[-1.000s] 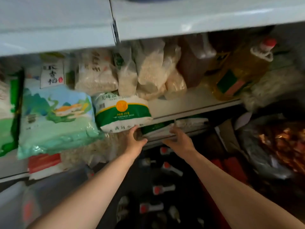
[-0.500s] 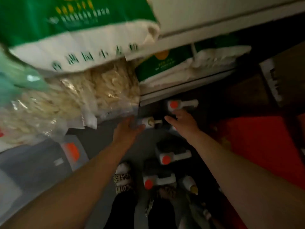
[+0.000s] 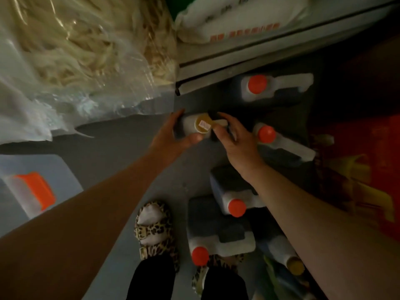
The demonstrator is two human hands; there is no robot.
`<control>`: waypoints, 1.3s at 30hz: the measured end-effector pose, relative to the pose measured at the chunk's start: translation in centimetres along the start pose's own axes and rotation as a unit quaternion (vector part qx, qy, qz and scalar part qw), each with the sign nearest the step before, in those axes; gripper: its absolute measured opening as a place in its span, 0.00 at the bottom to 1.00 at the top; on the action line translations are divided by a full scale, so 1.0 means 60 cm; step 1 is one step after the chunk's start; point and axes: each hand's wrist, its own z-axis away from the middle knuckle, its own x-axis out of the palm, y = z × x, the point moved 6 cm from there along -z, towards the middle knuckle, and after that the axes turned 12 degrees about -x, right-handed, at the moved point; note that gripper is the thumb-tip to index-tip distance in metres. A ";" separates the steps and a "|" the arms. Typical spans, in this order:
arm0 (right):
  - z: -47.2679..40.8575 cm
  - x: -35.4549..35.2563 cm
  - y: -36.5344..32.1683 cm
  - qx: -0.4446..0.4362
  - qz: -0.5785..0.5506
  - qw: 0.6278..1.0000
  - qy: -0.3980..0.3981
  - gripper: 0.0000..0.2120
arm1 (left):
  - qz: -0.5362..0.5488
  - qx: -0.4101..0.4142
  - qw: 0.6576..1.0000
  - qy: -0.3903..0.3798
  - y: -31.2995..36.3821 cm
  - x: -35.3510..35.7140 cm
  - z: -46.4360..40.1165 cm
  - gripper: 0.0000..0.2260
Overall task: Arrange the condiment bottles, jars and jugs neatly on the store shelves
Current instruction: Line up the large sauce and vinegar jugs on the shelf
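A dark jug with a yellow cap (image 3: 202, 126) stands on the grey floor under the lowest shelf (image 3: 238, 61). My left hand (image 3: 173, 135) grips its left side, thumb by the cap. My right hand (image 3: 233, 137) curls around its handle on the right. Several dark jugs with orange caps stand around it: one further back (image 3: 257, 84), one just right of my right hand (image 3: 267, 134), two nearer my feet (image 3: 237, 207) (image 3: 200, 256). A yellow-capped bottle (image 3: 295, 265) lies at the lower right.
A large clear bag of pale noodles (image 3: 86, 50) hangs over the shelf edge at upper left. A white sack (image 3: 238, 20) lies on the shelf. A clear bin with an orange latch (image 3: 32, 191) sits left. My sandalled feet (image 3: 154, 230) stand below. Red packaging (image 3: 357, 159) fills the right.
The view has swung down from the shelves to the floor. Both hands dropped from the shelf edge and closed on the yellow-capped jug.
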 end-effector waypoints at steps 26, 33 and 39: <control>0.050 0.014 -0.148 0.050 0.015 0.998 -0.020 0.12 | 0.109 -0.093 0.990 0.013 0.029 -0.068 0.153 0.35; 0.128 -0.067 -0.391 0.022 0.028 0.999 0.011 0.12 | 0.091 -0.059 0.992 0.071 0.212 -0.143 0.340 0.36; 0.221 -0.174 -0.647 -0.015 0.008 0.997 0.071 0.13 | 0.085 0.002 0.991 0.102 0.421 -0.212 0.543 0.33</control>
